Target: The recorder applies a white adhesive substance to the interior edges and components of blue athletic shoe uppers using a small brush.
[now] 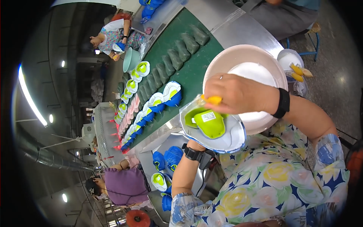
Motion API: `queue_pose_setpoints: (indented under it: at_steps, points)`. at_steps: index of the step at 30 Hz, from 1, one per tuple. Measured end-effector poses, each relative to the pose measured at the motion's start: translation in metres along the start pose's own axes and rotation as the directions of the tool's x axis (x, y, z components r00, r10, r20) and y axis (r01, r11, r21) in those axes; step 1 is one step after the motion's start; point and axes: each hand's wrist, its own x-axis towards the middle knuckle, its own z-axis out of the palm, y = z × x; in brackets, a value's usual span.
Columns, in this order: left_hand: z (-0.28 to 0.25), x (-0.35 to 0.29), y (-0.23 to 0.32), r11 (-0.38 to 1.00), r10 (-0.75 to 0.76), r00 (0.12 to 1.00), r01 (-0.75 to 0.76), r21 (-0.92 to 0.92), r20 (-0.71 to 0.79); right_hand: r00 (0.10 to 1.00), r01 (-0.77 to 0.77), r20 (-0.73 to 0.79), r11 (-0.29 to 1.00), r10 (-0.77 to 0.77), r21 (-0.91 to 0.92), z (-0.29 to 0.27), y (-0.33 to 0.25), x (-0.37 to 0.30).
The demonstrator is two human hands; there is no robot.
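Observation:
A white shoe upper (236, 136) with a bright green lining and a white label is tilted open in front of me. My left hand (196, 145) supports it from beneath; most of its fingers are hidden behind the upper. Over the upper's opening, my right hand (239, 92) is closed round a yellow-handled brush (214, 100), its tip close to the upper's edge. Behind my right hand is a large pale pink basin (223, 56) with a white inside, partly covered by my hand and forearm.
A green conveyor belt (204, 23) carries rows of dark shoe lasts (176, 59), pink pieces (130, 111) and blue-white shoe uppers (172, 94). More blue uppers (173, 157) lie on a lower shelf. A small tub (289, 56) with yellow-handled brushes stands right. Co-workers sit around the belt.

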Motion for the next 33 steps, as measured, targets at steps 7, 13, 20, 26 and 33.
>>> queue_pose_setpoints:
  at_steps: [7,13,20,26,33]
  points:
    - [-0.004,-0.008,0.029,0.971,0.067,0.995,-0.048,0.233,-0.073,0.759,-0.641,0.189,0.765,0.623,0.050,-0.022,0.002,-0.011]
    - [0.010,-0.009,0.055,0.879,0.193,0.974,-0.116,0.463,-0.122,0.749,-0.655,0.182,0.754,0.637,0.057,-0.038,-0.009,-0.016]
    - [0.021,-0.008,0.048,0.725,0.351,0.936,-0.283,0.628,0.015,0.984,-0.036,0.171,0.996,0.050,-0.083,-0.014,-0.008,-0.025]
    - [0.016,-0.013,0.058,0.827,0.275,0.961,-0.236,0.510,-0.001,0.969,-0.065,0.226,0.986,0.098,-0.151,-0.024,-0.010,-0.028]
    - [-0.004,-0.010,0.051,0.903,0.293,0.946,-0.225,0.367,-0.140,0.849,-0.520,-0.087,0.854,0.520,0.033,-0.013,0.006,0.002]
